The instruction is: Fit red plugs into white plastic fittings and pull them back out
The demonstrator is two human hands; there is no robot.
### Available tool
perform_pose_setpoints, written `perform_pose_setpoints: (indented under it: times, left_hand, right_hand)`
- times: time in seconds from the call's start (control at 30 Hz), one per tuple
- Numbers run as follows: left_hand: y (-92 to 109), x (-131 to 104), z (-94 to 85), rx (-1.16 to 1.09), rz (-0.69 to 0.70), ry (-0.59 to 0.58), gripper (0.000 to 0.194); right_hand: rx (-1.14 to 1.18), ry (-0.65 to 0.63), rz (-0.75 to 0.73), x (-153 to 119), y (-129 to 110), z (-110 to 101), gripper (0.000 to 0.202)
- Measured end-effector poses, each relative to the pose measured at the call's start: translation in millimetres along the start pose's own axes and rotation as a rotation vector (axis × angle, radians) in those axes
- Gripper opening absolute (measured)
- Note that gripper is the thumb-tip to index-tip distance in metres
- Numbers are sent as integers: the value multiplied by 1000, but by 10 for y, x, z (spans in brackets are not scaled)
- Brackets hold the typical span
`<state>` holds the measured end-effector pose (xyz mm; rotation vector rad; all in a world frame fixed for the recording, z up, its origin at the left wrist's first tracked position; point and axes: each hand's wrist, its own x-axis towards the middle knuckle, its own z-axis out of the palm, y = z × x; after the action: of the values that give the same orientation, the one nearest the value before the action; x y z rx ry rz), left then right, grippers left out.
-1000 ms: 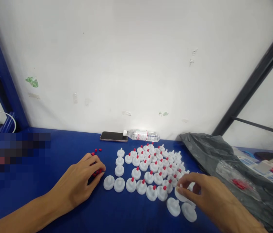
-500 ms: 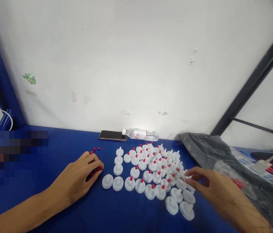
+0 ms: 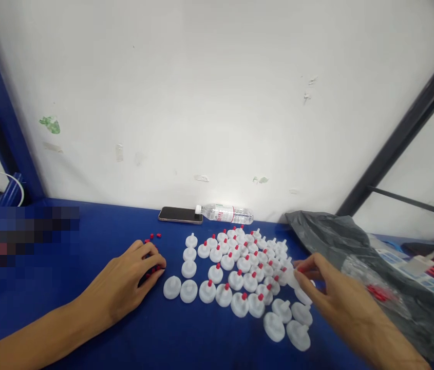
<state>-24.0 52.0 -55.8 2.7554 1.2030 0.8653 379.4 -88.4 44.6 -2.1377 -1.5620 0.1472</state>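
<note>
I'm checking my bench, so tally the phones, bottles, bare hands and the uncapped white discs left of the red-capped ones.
Phone: 1
Bottle: 1
Hands: 2, left hand and right hand
Uncapped discs at left: 5
Total: 9

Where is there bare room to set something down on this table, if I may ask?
Left of the phone, beyond the left forearm; and in front of the white discs, between the left and right forearms. It is crowded from the discs to the grey bag.
</note>
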Motion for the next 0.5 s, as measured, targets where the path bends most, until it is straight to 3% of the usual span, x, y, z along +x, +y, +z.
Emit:
perform_pose_setpoints:
  times: [0.13,0.3,0.5]
  left_hand:
    - [102,23,-81,-17,-8,16,27]
    - [309,52,-274,-112,-9,92,23]
    - [565,-76,-457,-158,327,220,27]
  right_hand:
    - [208,21,-102,-97,-188,-5,21]
    - [394,57,-200,-216,-609,260,23]
    - [575,-191,-453,-374,-967,818,72]
